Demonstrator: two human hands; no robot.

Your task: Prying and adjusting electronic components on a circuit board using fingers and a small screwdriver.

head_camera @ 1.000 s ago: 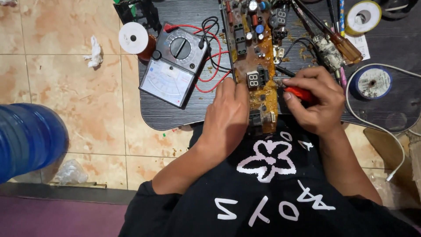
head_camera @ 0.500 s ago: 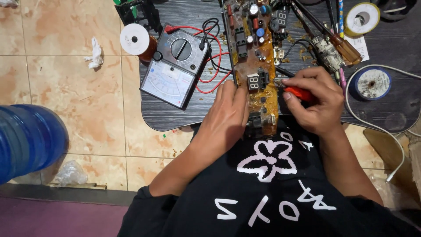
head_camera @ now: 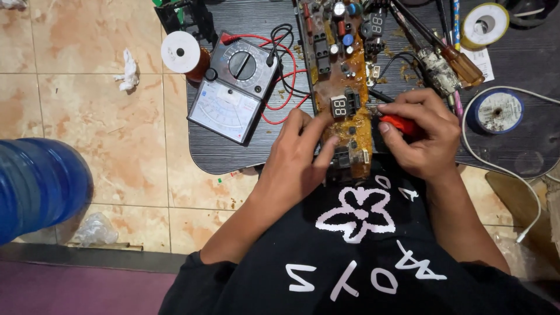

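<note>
A long brown circuit board (head_camera: 341, 81) with capacitors and a small digit display lies lengthwise on the dark low table (head_camera: 513, 151). My left hand (head_camera: 297, 154) presses its fingers on the board's near end, beside the display. My right hand (head_camera: 423, 137) is closed around a red-handled tool (head_camera: 398, 123) whose dark tip touches the board's right edge.
A grey analog multimeter (head_camera: 233, 87) with red and black leads sits left of the board. A white spool (head_camera: 182, 52) is beyond it. Screwdrivers (head_camera: 452, 55), a tape roll (head_camera: 484, 24) and a round tin (head_camera: 497, 111) lie on the right. A blue water jug (head_camera: 38, 184) stands on the tiled floor.
My left hand's fingers have shifted slightly on the board; my right hand and the tool stay almost where they were.
</note>
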